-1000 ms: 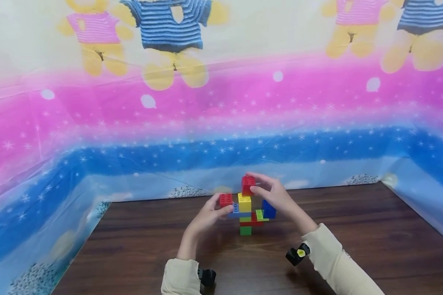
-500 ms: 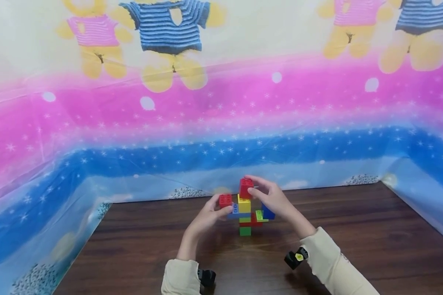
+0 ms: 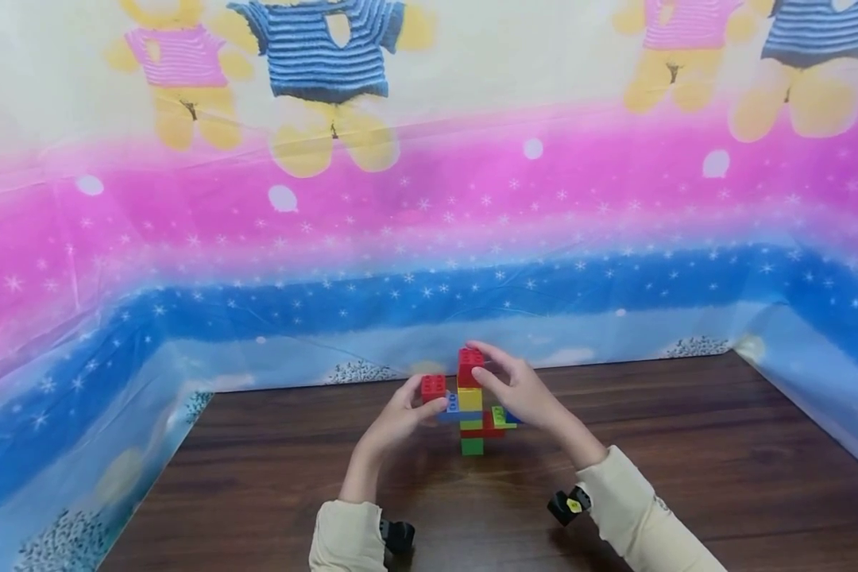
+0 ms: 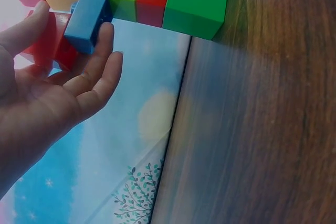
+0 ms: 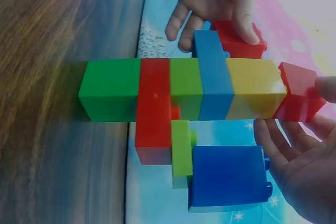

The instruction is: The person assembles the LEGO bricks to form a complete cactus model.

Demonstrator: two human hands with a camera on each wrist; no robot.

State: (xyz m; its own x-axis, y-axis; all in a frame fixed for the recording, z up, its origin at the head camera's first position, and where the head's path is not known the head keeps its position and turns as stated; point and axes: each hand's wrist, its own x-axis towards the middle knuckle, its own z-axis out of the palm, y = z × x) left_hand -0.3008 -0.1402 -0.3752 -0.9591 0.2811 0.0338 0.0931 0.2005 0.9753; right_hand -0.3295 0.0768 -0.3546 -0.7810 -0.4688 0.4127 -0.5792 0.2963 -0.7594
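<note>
A tower of toy building bricks stands upright on the table: a green brick (image 5: pixel 110 90) at the bottom, then red, lime and light blue layers, and a yellow brick (image 3: pixel 469 400). My right hand (image 3: pixel 525 393) pinches a red brick (image 5: pixel 300 92) at the yellow brick's top; it looks slightly tilted in the right wrist view, and I cannot tell whether it is fully seated. With thumb and fingers, my left hand (image 3: pixel 392 421) holds another red brick (image 3: pixel 433 386) at the left end of the light blue brick (image 4: pixel 90 14).
Off the tower's right side juts the red layer (image 5: pixel 153 129), bearing a small lime brick (image 5: pixel 181 150) and a dark blue brick (image 5: pixel 228 177). The wooden table (image 3: pixel 686 453) meets a printed cloth backdrop (image 3: pixel 372 342) behind and at the sides.
My right hand has moved left and slightly down, bringing its red brick from above the yellow brick's right side over its top. The left hand has stayed at its red brick.
</note>
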